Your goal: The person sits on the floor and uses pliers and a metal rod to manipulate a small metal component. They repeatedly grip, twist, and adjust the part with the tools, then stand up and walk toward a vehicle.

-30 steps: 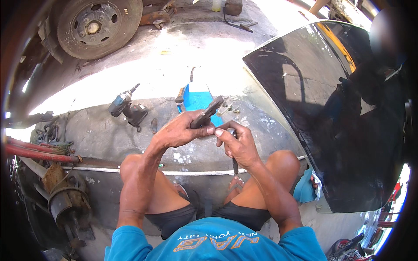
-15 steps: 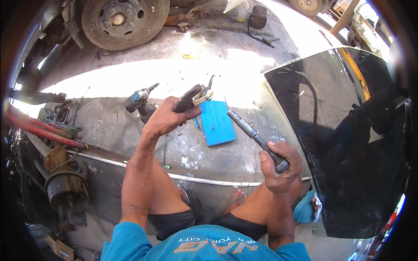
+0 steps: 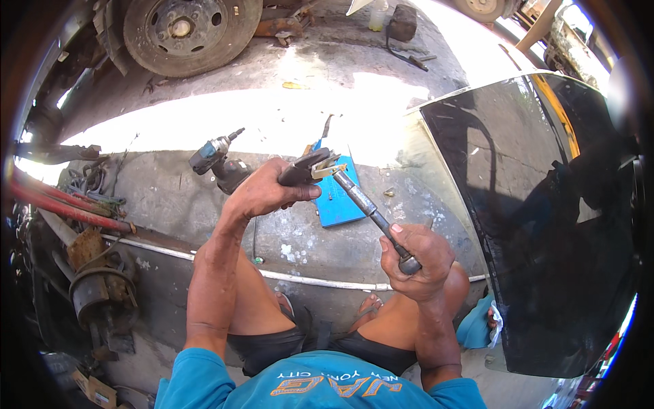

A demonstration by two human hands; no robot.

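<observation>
My left hand (image 3: 262, 191) is closed round a dark, handle-shaped part (image 3: 300, 170) with a brass-coloured metal fitting (image 3: 330, 170) at its far end. In my right hand (image 3: 424, 260) is a dark metal socket wrench (image 3: 372, 215), fingers wrapped about its thick near end. The wrench slants up to the left, its socket tip at the brass-coloured fitting; whether they touch I cannot tell. Below and beyond both tools, a flat blue box (image 3: 344, 208) lies on the concrete, partly hidden. A blue and black cordless drill (image 3: 216, 158) rests left of my left hand.
A large dark glass panel (image 3: 538, 273) stretches along the right. A white pipe (image 3: 313, 280) crosses the floor before my feet. Red hoses (image 3: 68, 204) and a rusty metal part (image 3: 102, 293) lie at left. A vehicle wheel (image 3: 191, 34) stands at the far left.
My right hand has moved left with the socket wrench, bringing its tip up to the brass-coloured fitting. My left hand has shifted slightly to the right, still holding the dark part.
</observation>
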